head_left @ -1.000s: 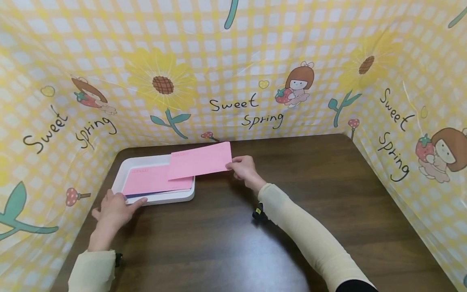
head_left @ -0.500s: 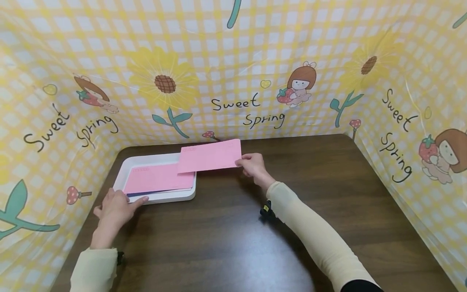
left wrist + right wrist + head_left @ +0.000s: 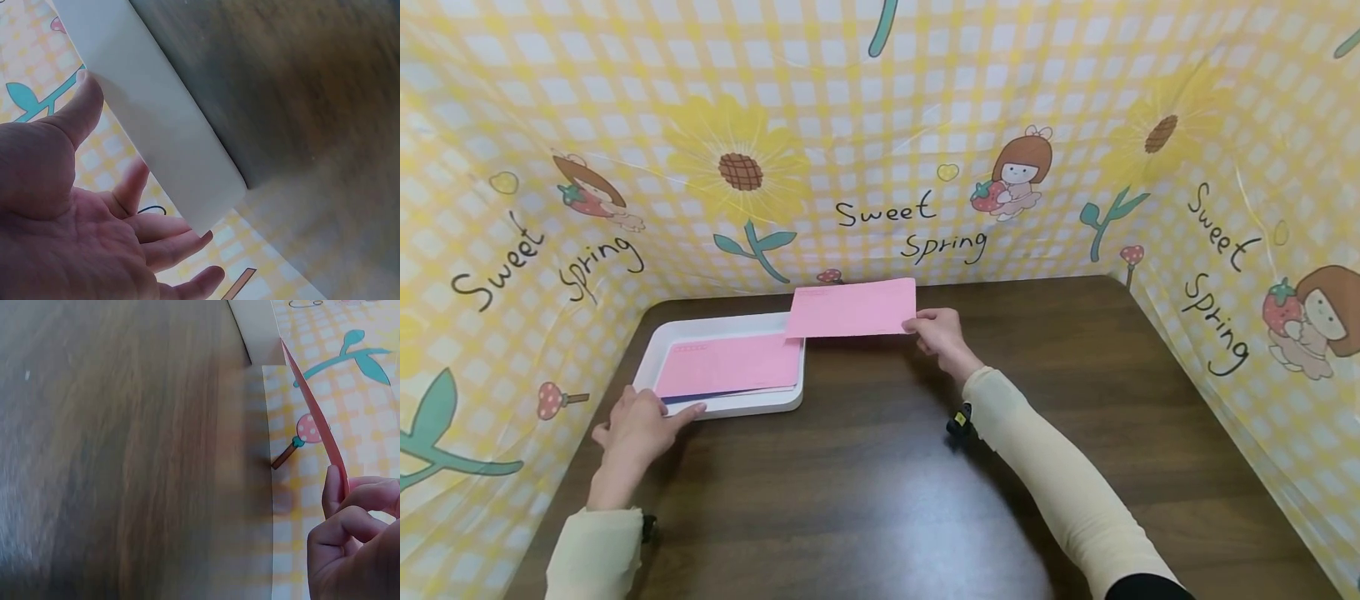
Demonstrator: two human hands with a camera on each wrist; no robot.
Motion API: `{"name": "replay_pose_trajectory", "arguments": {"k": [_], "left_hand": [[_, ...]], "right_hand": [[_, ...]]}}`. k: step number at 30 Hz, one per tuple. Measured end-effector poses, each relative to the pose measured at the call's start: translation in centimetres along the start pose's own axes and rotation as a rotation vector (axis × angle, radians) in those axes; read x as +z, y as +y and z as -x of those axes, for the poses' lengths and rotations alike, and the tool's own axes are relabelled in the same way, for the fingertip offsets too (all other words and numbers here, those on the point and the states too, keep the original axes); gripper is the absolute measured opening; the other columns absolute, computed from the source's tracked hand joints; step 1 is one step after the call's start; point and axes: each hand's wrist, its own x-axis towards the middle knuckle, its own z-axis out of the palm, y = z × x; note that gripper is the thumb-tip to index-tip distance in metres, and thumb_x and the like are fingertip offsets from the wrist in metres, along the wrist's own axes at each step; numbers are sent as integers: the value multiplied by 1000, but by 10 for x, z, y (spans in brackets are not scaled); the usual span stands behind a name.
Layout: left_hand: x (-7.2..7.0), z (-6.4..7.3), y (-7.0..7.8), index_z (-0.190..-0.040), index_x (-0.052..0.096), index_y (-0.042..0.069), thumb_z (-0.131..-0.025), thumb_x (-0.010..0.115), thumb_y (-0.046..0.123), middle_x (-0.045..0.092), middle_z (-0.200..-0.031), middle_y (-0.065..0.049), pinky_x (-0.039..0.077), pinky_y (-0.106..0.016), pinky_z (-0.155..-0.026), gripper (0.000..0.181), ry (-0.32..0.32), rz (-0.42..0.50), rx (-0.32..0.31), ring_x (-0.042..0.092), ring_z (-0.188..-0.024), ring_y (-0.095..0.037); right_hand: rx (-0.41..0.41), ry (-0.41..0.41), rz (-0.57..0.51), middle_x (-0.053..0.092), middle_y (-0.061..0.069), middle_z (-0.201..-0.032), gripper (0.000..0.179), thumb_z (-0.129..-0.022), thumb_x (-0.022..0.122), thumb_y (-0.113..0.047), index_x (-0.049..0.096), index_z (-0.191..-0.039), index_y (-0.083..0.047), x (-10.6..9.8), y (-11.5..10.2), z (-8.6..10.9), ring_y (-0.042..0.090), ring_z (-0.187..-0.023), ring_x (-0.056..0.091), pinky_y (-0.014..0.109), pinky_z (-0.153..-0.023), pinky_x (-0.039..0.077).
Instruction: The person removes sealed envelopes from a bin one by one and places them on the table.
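Note:
My right hand (image 3: 942, 337) pinches the right end of a pink envelope (image 3: 853, 308) between thumb and fingers. The envelope is raised, its left end over the right rim of the white tray (image 3: 730, 407). In the right wrist view, that envelope (image 3: 317, 412) appears nearly edge-on. Another pink envelope (image 3: 730, 367) lies in the tray, with a dark blue edge and a white edge showing under it. At the tray's front left corner rests my left hand (image 3: 636, 429), fingers spread, thumb along the front wall. The left wrist view shows the fingertips touching the tray wall (image 3: 156, 119).
The tray stands at the back left of a dark brown wooden table (image 3: 850, 500). A yellow checked cloth (image 3: 880, 133) printed with flowers and lettering rises along the back and both sides. Each wrist wears a small black device (image 3: 958, 421).
My right hand has moved right and slightly back, drawing the pinched envelope off most of the tray and uncovering the one beneath. My left hand stays at the tray's corner.

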Motion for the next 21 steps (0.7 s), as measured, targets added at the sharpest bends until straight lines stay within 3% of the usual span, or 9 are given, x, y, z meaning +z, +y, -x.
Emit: {"name": "replay_pose_trajectory", "arguments": {"k": [4, 8, 14, 21], "left_hand": [[-1, 1, 1, -84, 54, -4, -94, 74, 59, 26, -146, -54, 15, -87, -96, 67, -2, -2, 2, 37, -123, -67], [-2, 1, 3, -84, 54, -4, -94, 74, 58, 38, -128, -46, 17, -86, -94, 66, 0, -4, 12, 43, -108, -60], [-2, 0, 3, -85, 53, -5, -95, 74, 57, 39, -117, -39, 18, -85, -93, 66, -4, -2, 12, 43, -103, -57], [-1, 0, 2, -83, 53, -3, -95, 74, 57, 40, -114, -36, 19, -85, -93, 65, 1, 0, 12, 43, -101, -54]], "right_hand": [[-3, 7, -4, 68, 22, -100, 24, -93, 78, -11, 73, -113, 1, -5, 3, -4, 11, -50, 46, 24, -50, 41], [-8, 26, 8, 69, 24, -104, 23, -93, 78, -12, 74, -112, 0, -10, 4, -6, 12, -50, 47, 24, -51, 42], [11, 28, 22, 68, 29, -113, 26, -95, 77, -14, 73, -117, 0, -17, 2, -8, 12, -52, 49, 25, -53, 44], [18, 41, 22, 69, 26, -110, 25, -95, 77, -13, 74, -116, 0, -24, 1, -13, 11, -52, 48, 24, -52, 42]]}}
